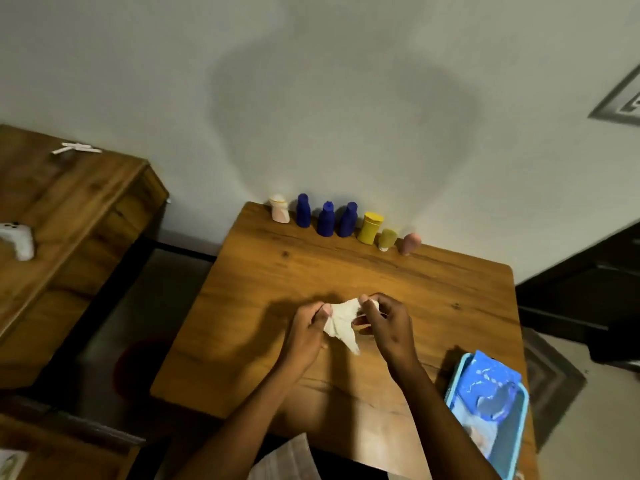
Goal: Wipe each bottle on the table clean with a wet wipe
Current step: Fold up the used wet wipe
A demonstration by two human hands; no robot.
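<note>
Over the middle of the wooden table (433, 292), my left hand (304, 332) and my right hand (389, 325) both pinch a crumpled white wet wipe (341, 322) stretched between them. Several bottles stand in a row along the table's far edge by the wall: a pale pink bottle (280, 209), three dark blue bottles (303, 211) (326, 219) (348, 220), a yellow bottle (370, 228), a small olive bottle (387, 240) and a small pink bottle (409, 243).
A blue wet-wipe pack (491, 407) with its flap up lies at the table's near right corner. A wooden cabinet (69, 216) to the left carries a white game controller (17, 239). A dark floor gap separates cabinet and table.
</note>
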